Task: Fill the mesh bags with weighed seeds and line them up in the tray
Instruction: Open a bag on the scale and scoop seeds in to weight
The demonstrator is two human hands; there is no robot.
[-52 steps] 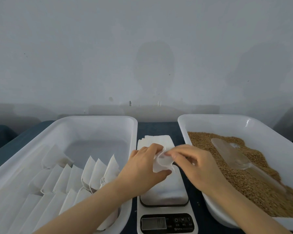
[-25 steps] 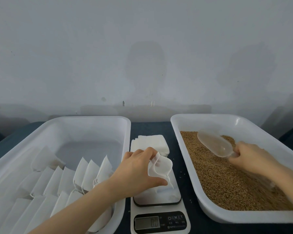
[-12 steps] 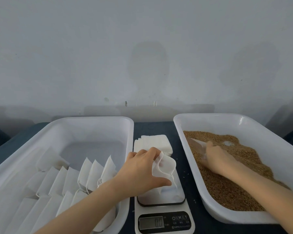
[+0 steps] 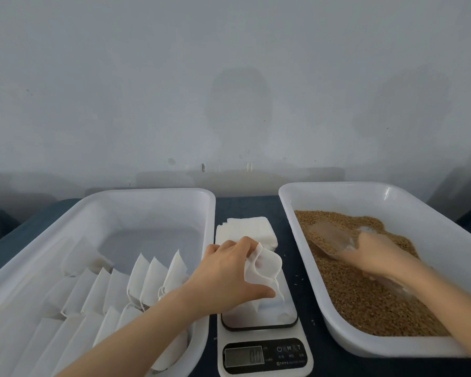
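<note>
Grip, left hand (image 4: 229,276): fingers curled on top and thumb below, pinching a white mesh bag (image 4: 265,263) by its rim so that the mouth gapes toward the right. Bag is held over the platform of a white digital kitchen scale (image 4: 264,317). Its lower end reaches down to the platform; actual contact cannot be told. A thin drawstring (image 4: 281,293) hangs from the bag's mouth. Scale display (image 4: 244,356) is lit, digits too blurred to read.

Grip, right hand (image 4: 375,254): fingers wrapped round the handle of a clear plastic scoop (image 4: 329,238). The scoop's bowl lies in the brown seeds (image 4: 365,300) and carries a load of them.

Seeds sit in a white plastic tray (image 4: 337,185) to the right of the scale, covering its floor.

Stack of flat empty bags (image 4: 245,228) lies on the table just behind the scale, partly hidden by the left hand.

To the left of the scale is a second white tray (image 4: 147,192), with bags (image 4: 152,273) standing tilted in overlapping rows in its near half. Their contents cannot be seen.

Dark blue table cover (image 4: 246,206) shows between the trays, with a few loose seeds (image 4: 297,277) beside the scale. Plain grey wall (image 4: 229,77) behind.
</note>
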